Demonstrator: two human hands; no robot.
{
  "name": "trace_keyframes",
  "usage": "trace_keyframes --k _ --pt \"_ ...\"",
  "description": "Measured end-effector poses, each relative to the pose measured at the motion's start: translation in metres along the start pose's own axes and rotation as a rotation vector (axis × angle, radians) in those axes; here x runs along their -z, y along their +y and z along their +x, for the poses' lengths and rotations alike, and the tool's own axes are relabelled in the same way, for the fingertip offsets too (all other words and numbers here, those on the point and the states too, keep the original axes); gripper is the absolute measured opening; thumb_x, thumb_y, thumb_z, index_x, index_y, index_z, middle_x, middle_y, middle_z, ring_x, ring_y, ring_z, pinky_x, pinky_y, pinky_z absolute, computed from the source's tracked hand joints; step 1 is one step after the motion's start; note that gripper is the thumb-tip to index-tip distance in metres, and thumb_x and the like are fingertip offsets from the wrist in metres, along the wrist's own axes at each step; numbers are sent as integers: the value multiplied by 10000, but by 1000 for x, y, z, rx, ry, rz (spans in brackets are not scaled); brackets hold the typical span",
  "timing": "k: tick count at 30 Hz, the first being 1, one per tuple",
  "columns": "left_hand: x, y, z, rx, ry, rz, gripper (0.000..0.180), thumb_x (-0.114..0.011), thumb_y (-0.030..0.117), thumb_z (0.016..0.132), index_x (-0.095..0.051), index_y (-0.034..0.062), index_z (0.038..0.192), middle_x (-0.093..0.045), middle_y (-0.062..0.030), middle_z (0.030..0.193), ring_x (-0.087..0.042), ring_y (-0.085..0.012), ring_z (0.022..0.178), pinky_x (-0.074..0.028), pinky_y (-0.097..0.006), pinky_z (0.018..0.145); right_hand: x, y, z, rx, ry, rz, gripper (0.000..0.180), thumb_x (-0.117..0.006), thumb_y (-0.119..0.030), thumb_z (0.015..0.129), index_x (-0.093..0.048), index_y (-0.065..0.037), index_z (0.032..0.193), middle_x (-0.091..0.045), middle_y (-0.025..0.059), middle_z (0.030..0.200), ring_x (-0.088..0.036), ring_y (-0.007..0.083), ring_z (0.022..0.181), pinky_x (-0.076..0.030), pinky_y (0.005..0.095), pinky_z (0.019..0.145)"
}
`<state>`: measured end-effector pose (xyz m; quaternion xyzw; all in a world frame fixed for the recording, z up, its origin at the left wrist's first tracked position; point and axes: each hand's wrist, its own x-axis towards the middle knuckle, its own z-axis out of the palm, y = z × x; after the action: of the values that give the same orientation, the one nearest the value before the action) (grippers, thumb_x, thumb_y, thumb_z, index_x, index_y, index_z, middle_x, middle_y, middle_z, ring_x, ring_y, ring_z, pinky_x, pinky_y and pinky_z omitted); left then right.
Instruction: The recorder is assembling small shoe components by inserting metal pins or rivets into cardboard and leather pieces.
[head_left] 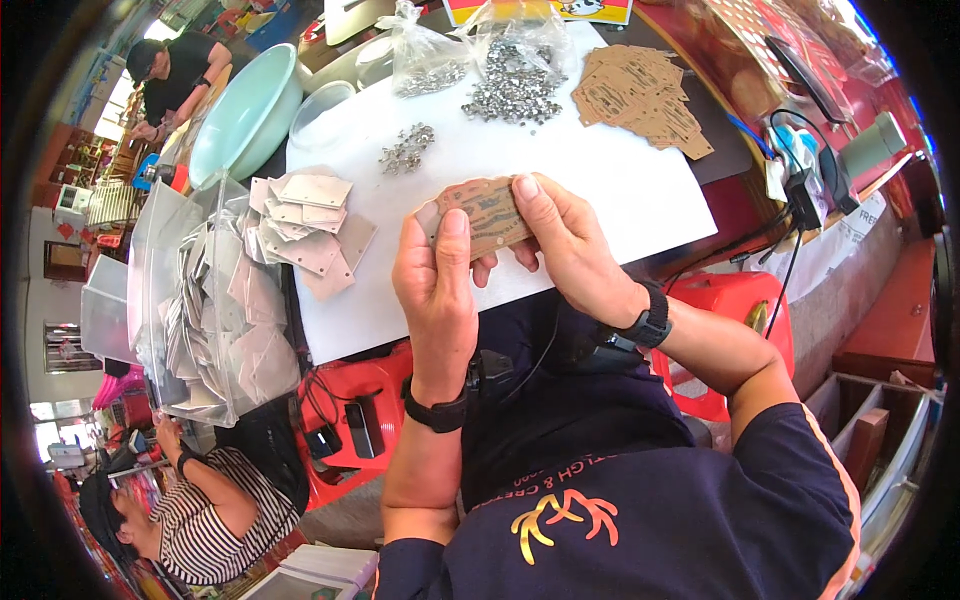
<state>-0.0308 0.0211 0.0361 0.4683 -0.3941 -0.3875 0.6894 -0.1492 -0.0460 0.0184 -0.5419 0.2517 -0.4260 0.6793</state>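
My left hand [440,275] and my right hand [575,240] hold a brown printed card piece [487,215] between them, over the near part of a white sheet [630,185] on the table. Both thumbs press on its upper face, and the other fingers curl under it, mostly hidden. It has small holes along its edge. Left of my hands lie loose pale grey-beige plates [315,190] with corner holes. Beyond my hands is a small heap of shiny metal fasteners [407,148]. Far right on the sheet sits a pile of brown card pieces [640,95].
A larger metal fastener heap [512,90] spills from a clear bag. Left are a clear bin [232,370] full of plates and a pale green basin [245,115]. Red stools [735,345] flank me. Cables [790,240] hang at right. Two people sit at left.
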Motion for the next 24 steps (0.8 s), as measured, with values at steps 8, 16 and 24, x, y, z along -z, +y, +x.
trace_keyframes --k 8,16,24 --pt "12 -9 -7 10 -6 7 238 -504 181 1015 -576 16 1170 -646 -47 950 -564 -94 721 -444 -239 595 1 0 4 -124 -85 -12 432 -374 -373 1062 -608 -19 988 -552 -13 715 -421 42 575 -369 210 514" --pt "31 -11 -13 91 21 -79 274 -481 169 1025 -581 -24 1191 -676 -113 988 -659 -167 792 -536 -285 650 4 -9 18 -198 -234 -319 420 -405 -358 1052 -635 -11 999 -556 -10 687 -453 51 572 -411 231 511" --pt "54 -14 -10 148 68 -253 276 -475 169 1025 -584 -37 1173 -680 -133 969 -661 -190 749 -535 -294 625 -10 -19 42 -210 -412 -439 411 -417 -346 1047 -653 -10 1058 -569 -6 683 -478 53 573 -429 235 513"
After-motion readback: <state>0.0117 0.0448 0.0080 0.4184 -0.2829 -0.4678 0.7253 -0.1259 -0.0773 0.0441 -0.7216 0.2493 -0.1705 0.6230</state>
